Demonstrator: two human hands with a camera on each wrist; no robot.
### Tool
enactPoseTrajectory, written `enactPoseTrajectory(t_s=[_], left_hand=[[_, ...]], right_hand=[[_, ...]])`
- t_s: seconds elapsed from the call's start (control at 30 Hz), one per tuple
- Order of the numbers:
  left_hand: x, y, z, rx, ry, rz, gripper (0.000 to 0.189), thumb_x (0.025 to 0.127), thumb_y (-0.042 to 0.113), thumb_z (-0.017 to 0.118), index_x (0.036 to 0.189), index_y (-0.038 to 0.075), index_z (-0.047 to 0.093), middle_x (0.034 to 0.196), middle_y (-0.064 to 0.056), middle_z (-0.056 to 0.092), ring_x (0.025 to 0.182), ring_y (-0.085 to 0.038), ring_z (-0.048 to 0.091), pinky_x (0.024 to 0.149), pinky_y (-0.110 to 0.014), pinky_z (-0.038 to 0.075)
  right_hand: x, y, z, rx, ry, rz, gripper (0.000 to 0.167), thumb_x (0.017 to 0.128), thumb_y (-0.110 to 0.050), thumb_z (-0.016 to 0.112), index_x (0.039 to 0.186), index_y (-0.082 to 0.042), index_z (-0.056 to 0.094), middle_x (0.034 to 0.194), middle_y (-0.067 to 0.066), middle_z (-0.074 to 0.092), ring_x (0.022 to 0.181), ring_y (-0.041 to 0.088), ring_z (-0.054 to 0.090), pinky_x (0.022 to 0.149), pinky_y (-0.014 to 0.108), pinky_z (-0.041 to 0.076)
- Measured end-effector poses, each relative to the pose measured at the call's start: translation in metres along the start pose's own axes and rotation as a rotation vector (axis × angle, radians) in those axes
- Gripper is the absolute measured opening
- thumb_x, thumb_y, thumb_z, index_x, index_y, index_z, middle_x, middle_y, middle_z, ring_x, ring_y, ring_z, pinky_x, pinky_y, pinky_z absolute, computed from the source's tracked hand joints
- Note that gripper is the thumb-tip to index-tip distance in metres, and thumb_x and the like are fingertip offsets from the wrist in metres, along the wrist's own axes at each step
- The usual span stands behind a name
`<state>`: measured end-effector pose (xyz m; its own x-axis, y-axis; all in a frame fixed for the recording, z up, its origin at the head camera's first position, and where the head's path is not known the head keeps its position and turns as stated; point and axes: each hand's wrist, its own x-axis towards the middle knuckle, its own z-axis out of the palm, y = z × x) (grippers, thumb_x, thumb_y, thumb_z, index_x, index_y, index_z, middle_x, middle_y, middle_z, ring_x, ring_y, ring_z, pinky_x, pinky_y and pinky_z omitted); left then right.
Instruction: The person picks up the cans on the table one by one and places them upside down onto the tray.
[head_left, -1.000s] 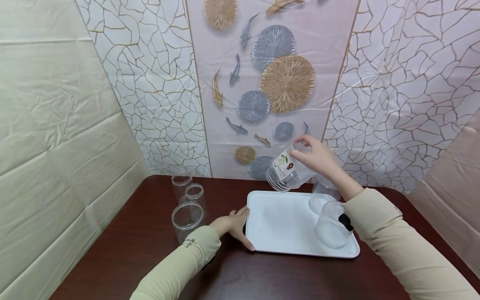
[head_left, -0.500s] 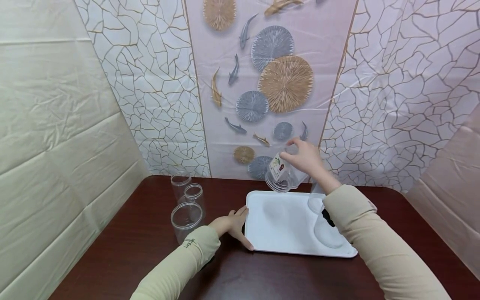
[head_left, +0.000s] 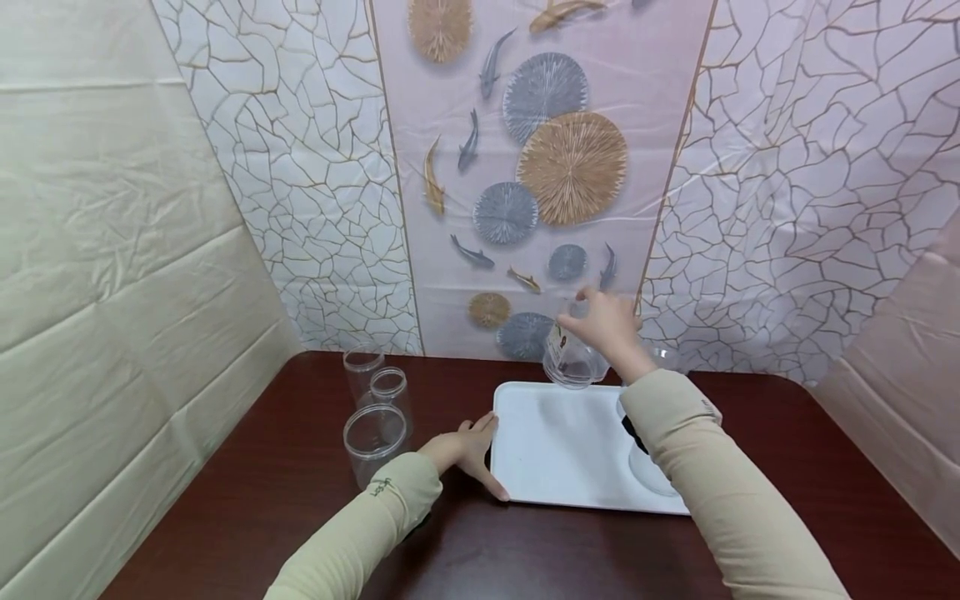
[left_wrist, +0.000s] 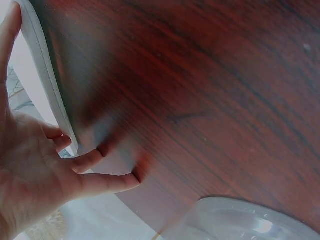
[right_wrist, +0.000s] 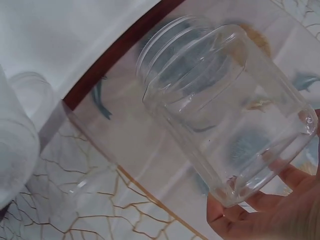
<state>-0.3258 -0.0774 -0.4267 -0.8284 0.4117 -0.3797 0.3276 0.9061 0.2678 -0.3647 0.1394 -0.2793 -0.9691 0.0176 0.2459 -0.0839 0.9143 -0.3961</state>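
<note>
My right hand (head_left: 607, 325) grips a clear plastic jar (head_left: 576, 360) by its base, over the tray's back edge. Its threaded mouth points downward at a slant, and a printed label (head_left: 557, 343) shows on its side. In the right wrist view the jar (right_wrist: 220, 115) looks see-through, with fingertips curled around its bottom. My left hand (head_left: 477, 454) rests against the left edge of the white tray (head_left: 547, 450), fingers spread and thumb at the front corner. The left wrist view shows the thumb on the tray rim (left_wrist: 45, 65) and the other fingers extended.
A clear round jar (head_left: 651, 473) stands on the tray's right side, partly hidden by my right sleeve. Another clear container (head_left: 666, 358) is behind the forearm. Left of the tray stand a large clear jar (head_left: 375, 446), a narrow one (head_left: 392, 392) and a tall one (head_left: 363, 367).
My right hand has shifted slightly left and a little lower. The jar has turned, its mouth pointing more directly down and its label facing away. My left hand and the tray stay in place.
</note>
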Motion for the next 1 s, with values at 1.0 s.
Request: enactPoseTrajectory(t_s=[1.0], left_hand=[[0.001,0.001,0.003,0.019,0.029,-0.033,0.121,0.064,0.058,0.079,0.153,0.015,0.009,0.16,0.002,0.005,0.144,-0.033,0.015,0.105,-0.062,0.028]], right_hand=[[0.001,0.026,0.058,-0.1,-0.061,0.178,0.067,0.086,-0.044,0.063,0.137,-0.005,0.045,0.134,0.032,0.046,0.122,0.055,0.037,0.096,0.07,0.03]])
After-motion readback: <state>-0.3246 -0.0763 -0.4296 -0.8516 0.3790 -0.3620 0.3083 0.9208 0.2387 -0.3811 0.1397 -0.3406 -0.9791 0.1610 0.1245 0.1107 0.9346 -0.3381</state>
